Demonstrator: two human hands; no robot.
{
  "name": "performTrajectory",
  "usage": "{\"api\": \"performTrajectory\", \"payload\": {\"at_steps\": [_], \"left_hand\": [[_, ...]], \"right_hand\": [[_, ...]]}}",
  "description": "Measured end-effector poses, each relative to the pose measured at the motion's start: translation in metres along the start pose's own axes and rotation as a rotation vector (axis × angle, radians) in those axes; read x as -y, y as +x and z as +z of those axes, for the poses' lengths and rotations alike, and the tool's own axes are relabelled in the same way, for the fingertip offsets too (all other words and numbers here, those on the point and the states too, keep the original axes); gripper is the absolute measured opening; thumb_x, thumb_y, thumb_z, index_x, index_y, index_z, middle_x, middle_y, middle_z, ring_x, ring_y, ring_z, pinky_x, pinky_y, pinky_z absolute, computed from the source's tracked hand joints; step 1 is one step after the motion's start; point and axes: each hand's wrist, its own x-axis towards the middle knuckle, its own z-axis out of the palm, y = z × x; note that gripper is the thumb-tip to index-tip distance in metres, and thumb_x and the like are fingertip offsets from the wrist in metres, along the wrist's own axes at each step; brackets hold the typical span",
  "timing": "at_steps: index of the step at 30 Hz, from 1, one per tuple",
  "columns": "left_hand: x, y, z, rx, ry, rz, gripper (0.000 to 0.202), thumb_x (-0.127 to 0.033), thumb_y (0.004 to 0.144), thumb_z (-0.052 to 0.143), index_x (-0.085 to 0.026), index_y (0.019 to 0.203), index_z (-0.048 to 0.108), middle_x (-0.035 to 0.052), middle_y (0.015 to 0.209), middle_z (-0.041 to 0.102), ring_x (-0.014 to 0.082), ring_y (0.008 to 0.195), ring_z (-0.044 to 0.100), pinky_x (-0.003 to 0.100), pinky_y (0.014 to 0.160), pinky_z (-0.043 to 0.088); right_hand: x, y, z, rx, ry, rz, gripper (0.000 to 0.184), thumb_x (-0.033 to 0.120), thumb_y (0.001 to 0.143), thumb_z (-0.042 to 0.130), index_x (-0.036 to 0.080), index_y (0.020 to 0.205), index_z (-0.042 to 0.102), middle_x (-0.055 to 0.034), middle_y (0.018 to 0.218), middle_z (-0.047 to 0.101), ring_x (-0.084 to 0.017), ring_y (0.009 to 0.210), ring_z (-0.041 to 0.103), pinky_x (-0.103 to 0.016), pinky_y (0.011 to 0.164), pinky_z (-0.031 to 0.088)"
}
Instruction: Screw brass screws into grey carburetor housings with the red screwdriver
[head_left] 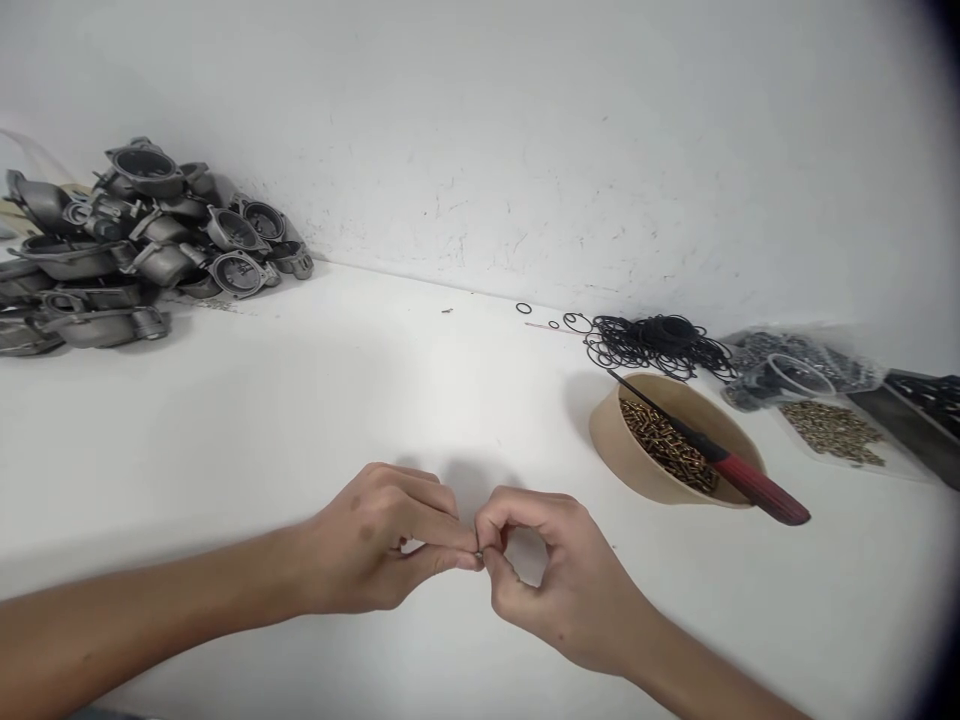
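My left hand (pixel 397 535) and my right hand (pixel 551 575) meet fingertip to fingertip above the white table. Each is pinched closed, thumb against index finger. A tiny piece shows as a small glint between the touching tips; the fingers cover most of it, so its kind cannot be made out. To the right of my right hand stands a tan bowl (pixel 622 455) of small brass-coloured screws (pixel 667 445). Across the bowl lies a screwdriver (pixel 757 485) with a red and black handle and a dark shaft.
Grey metal carburetor-like bowls (pixel 161 230) are piled at the left back. Black rubber rings (pixel 652 345) lie heaped by the wall (pixel 480 150). Farther right are a clear plastic bag (pixel 810 360) of parts and small brass-coloured pieces (pixel 832 432) on a flat tray.
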Motion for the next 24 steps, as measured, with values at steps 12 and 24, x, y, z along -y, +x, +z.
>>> {"api": "performTrajectory", "payload": {"at_steps": [12, 24], "left_hand": [[0.0014, -0.0029, -0.0003, -0.054, 0.229, 0.147, 0.022, -0.006, 0.096, 0.051, -0.02, 0.084, 0.063, -0.004, 0.059, 0.047, 0.0119, 0.055, 0.04, 0.027, 0.052, 0.033], [-0.0035, -0.004, 0.0013, -0.127, 0.282, 0.102, 0.023, -0.002, 0.094, 0.05, -0.021, 0.089, 0.063, -0.0038, 0.063, 0.046, 0.0117, 0.056, 0.032, 0.027, 0.052, 0.029]], "right_hand": [[-0.0044, -0.0021, 0.002, 0.039, 0.154, 0.201, 0.008, 0.016, 0.078, 0.055, 0.019, 0.072, 0.059, 0.0008, 0.069, 0.061, -0.014, 0.069, 0.058, -0.025, 0.063, 0.047], [-0.003, -0.0022, 0.0039, -0.067, -0.024, 0.009, 0.014, 0.012, 0.078, 0.055, 0.02, 0.071, 0.064, 0.0025, 0.065, 0.065, -0.012, 0.062, 0.058, -0.023, 0.062, 0.049]]}}
